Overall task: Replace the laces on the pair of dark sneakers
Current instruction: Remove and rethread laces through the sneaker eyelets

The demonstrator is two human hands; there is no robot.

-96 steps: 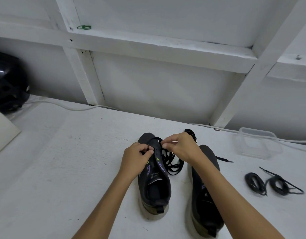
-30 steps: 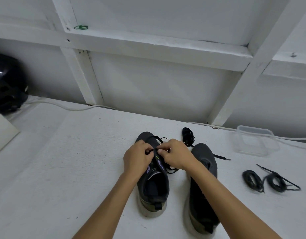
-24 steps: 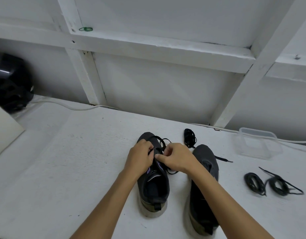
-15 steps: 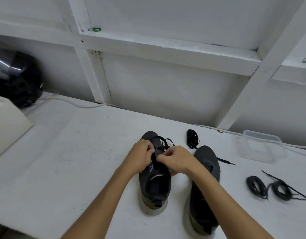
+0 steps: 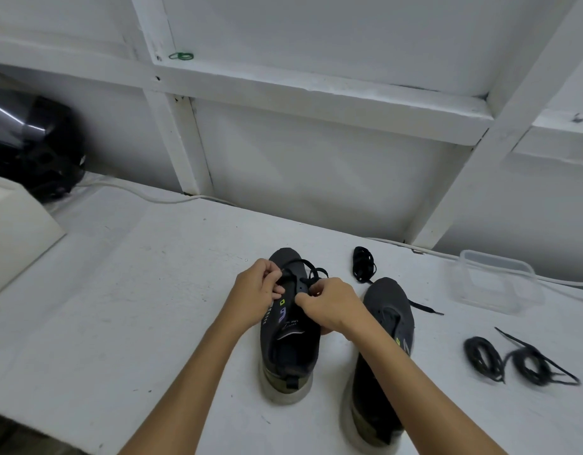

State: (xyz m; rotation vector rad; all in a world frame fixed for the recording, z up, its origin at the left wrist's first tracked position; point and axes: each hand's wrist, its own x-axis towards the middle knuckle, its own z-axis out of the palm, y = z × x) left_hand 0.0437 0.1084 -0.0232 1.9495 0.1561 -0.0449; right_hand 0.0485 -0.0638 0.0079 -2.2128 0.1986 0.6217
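Two dark sneakers stand side by side on the white table, toes pointing away from me. On the left sneaker [image 5: 288,343] a black lace [image 5: 311,272] loops over the toe end. My left hand [image 5: 259,290] grips the left side of the eyelet row, fingers curled. My right hand [image 5: 331,303] pinches the black lace at the right eyelets. The right sneaker [image 5: 387,326] has no lace that I can see; my right forearm crosses over it. A bunched black lace [image 5: 364,264] lies beyond the right sneaker. Two coiled black laces [image 5: 513,359] lie at the right.
A clear plastic container [image 5: 497,282] sits at the back right. A black helmet [image 5: 31,146] and a white slab [image 5: 14,231] are at the far left. A white cable [image 5: 145,195] runs along the wall. The table's front edge is near my elbows.
The loose lace bundle beside the left sneaker has been drawn in, leaving a small loop at the toe. Both hands stay on the eyelets; the view has shifted slightly right.
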